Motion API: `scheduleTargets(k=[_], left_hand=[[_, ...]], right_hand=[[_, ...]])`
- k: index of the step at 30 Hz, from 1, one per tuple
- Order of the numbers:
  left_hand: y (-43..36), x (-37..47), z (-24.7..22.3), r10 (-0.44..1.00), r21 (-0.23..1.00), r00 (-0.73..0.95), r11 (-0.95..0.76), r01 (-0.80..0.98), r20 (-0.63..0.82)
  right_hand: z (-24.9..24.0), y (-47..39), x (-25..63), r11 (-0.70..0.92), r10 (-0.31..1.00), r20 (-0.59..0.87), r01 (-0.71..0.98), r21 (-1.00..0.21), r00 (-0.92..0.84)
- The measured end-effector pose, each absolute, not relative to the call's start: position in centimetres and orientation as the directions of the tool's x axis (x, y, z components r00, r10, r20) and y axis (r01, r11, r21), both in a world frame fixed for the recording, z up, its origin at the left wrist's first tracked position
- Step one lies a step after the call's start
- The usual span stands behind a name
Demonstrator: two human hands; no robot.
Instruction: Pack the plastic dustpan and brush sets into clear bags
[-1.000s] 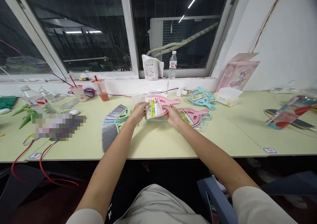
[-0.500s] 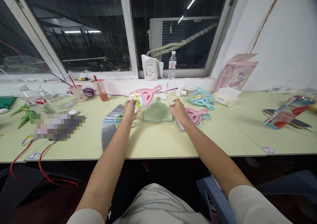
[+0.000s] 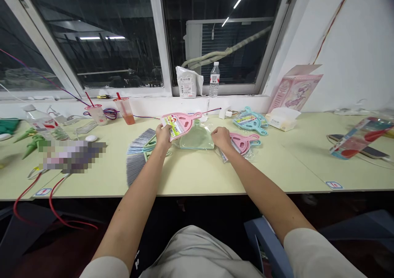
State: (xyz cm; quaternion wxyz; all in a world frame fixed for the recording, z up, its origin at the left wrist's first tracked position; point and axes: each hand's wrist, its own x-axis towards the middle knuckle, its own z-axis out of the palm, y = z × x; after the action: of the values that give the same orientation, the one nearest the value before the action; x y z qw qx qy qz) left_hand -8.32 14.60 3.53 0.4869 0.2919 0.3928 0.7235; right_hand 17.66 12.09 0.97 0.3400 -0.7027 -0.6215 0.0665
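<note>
My left hand (image 3: 163,135) grips a pink dustpan (image 3: 184,122) by its left side. A colourful label is on it, and its handle points right. Below and behind it lies a pale green dustpan (image 3: 197,137) in clear plastic wrapping. My right hand (image 3: 221,137) is closed at the right edge of that wrapping and seems to pinch the clear film; its fingertips are partly hidden. Right of this hand lies another wrapped pink dustpan (image 3: 246,142) with a brush. By my left forearm lie grey-bristled brushes (image 3: 136,167) with green handles.
Blue dustpans (image 3: 250,121) lie at the back right beside a tissue pack (image 3: 281,120). Two drink cups (image 3: 124,110) stand at the back left. A water bottle (image 3: 214,81) is on the sill. Cables and a clear bottle (image 3: 46,124) occupy the left.
The pink dustpan in my left hand has come down slightly and turned its face more towards me. My right hand's raised index finger has curled in.
</note>
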Motion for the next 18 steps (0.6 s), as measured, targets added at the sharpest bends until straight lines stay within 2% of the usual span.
scheduleTargets(k=[4,8,12,15,18], left_hand=[[14.4,-8.1,3.6,0.926,0.857,-0.375,-0.221,-0.466,0.034],[14.3,-8.0,3.4,0.931,0.869,-0.362,-0.213,-0.446,0.043],[14.3,-7.9,3.1,0.937,0.881,-0.342,-0.217,-0.421,0.067],[14.2,-7.7,3.1,0.935,0.879,-0.346,-0.225,-0.420,0.074],[14.0,-7.5,3.1,0.935,0.880,-0.346,-0.224,-0.418,0.074]], right_hand=[[1.0,12.5,17.5,-0.091,0.908,0.309,0.855,-0.511,0.282],[0.3,12.9,17.4,-0.041,0.930,0.309,0.891,-0.452,0.200],[0.0,13.2,17.6,0.007,0.924,0.329,0.851,-0.526,0.196],[0.3,13.0,17.6,-0.035,0.906,0.314,0.791,-0.611,0.283],[0.5,12.7,17.5,-0.078,0.905,0.283,0.779,-0.622,0.317]])
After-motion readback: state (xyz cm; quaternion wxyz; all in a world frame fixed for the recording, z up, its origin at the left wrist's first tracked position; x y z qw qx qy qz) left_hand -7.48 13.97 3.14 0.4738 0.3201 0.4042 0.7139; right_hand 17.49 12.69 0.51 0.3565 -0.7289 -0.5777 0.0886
